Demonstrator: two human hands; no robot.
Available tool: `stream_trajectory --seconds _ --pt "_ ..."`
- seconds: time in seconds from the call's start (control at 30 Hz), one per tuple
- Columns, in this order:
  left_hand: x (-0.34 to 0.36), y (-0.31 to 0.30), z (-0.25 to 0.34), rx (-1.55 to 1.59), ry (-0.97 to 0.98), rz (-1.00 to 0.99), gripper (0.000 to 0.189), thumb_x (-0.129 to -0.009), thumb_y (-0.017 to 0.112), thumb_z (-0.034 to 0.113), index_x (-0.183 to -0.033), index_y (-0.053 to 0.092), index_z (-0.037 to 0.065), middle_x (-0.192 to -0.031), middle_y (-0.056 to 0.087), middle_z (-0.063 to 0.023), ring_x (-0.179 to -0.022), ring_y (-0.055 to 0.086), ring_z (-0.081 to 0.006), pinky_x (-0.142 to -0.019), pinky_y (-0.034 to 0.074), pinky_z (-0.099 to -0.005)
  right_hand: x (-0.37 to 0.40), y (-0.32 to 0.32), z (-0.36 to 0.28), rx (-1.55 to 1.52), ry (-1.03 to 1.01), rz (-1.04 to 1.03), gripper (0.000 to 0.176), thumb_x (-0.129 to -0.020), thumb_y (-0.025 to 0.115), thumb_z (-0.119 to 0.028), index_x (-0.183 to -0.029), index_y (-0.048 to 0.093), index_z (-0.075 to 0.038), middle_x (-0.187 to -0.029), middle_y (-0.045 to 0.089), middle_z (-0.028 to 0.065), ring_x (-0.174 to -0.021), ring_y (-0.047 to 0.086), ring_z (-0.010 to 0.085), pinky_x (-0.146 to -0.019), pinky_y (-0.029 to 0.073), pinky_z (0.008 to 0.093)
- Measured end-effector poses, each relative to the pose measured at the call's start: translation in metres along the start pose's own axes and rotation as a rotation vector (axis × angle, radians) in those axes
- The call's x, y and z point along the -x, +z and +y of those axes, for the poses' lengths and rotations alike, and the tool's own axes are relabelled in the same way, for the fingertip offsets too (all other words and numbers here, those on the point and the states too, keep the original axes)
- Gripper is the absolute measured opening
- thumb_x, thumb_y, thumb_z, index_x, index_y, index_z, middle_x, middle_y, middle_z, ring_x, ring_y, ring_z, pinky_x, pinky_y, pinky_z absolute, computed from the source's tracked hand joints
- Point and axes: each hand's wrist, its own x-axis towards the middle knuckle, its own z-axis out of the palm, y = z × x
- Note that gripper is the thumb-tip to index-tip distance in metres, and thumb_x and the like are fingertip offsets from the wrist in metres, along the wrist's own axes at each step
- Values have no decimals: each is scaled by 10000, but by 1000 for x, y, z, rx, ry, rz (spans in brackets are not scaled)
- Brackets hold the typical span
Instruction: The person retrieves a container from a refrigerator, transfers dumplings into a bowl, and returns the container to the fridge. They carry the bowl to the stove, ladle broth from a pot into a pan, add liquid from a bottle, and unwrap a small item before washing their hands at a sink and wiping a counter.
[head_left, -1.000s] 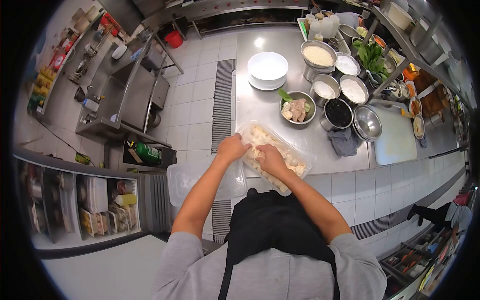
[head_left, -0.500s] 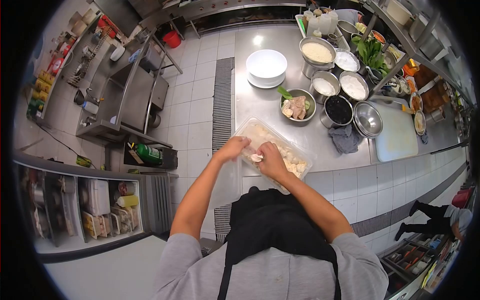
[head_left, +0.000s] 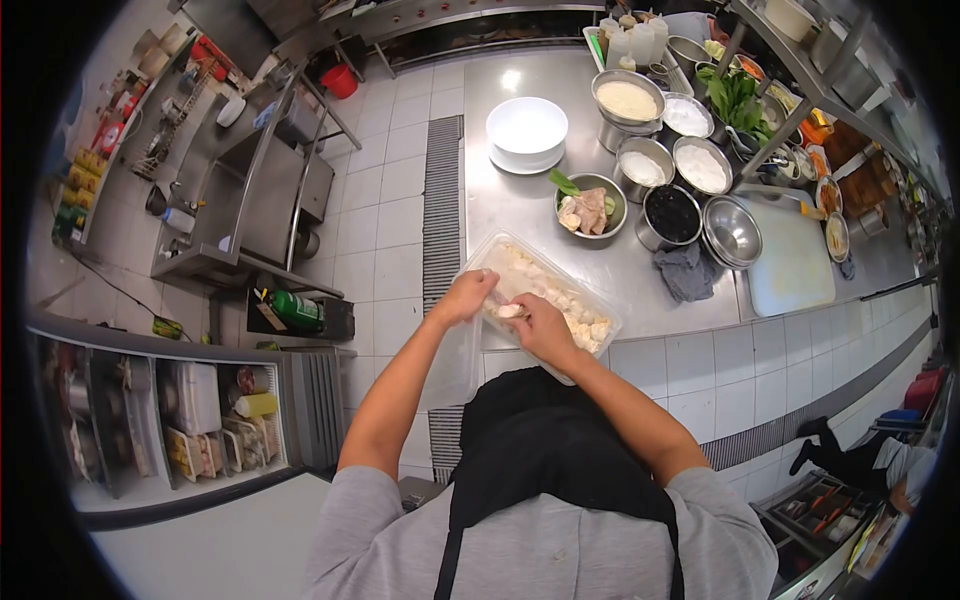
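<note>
A clear plastic container (head_left: 603,330) with rows of pale food pieces (head_left: 535,272) lies at the near edge of the steel table, in front of my apron. My left hand (head_left: 468,298) is closed at its left side, gripping a translucent plastic lid (head_left: 455,365) that hangs below the hand. Over the container, my right hand (head_left: 543,328) is closed, its fingertips pinching a pale piece of food (head_left: 510,311). The exact kind of food is too small to tell. Just beyond sits a steel bowl (head_left: 620,222) with pale meat and green leaves.
White bowls (head_left: 527,130) are stacked farther back on the steel table (head_left: 485,205). Steel pots of white powder (head_left: 703,165) and dark contents (head_left: 671,217), a grey cloth (head_left: 685,273) and a cutting board (head_left: 790,262) stand to the right. Another person (head_left: 870,460) is at far right.
The view has shifted slightly. My right hand has moved a little with the pale piece still in its fingers. My left hand stays at the lid. The other person has moved slightly at far right.
</note>
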Motion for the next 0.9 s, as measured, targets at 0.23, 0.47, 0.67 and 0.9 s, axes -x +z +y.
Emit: stream_trajectory --seconds 0.23,0.47,0.67,0.9 --pt "12 0 7 -39 36 -10 411 -913 461 362 -876 584 -29 -579 480 -12 -430 430 -106 -370 356 -273 -12 -19 21 -879 748 -15 317 -891 563 -185 -1186 503 -84 -843 591 -10 -678 487 43 -593 362 188" --pt "-10 6 -27 -53 203 78 398 -913 461 369 -920 584 -9 -650 638 -56 -470 524 -150 -469 455 -300 -20 -35 10 -728 610 52 231 -887 571 -184 -1076 616 -60 -767 579 -24 -630 455 42 -581 372 199" --pt "2 -23 -13 -37 236 636 404 -929 463 356 -736 591 24 -513 438 4 -498 403 -94 -481 336 -273 -79 -97 53 -259 378 291 262 -865 557 -173 -1111 610 -101 -621 555 35 -545 461 86 -537 398 252" --pt "13 -40 47 126 197 792 455 -931 440 375 -714 592 5 -536 532 -104 -525 499 -179 -536 394 -335 -59 -106 18 -464 578 97 423 -896 506 -198 -1302 444 -96 -959 639 42 -682 575 108 -625 460 212"
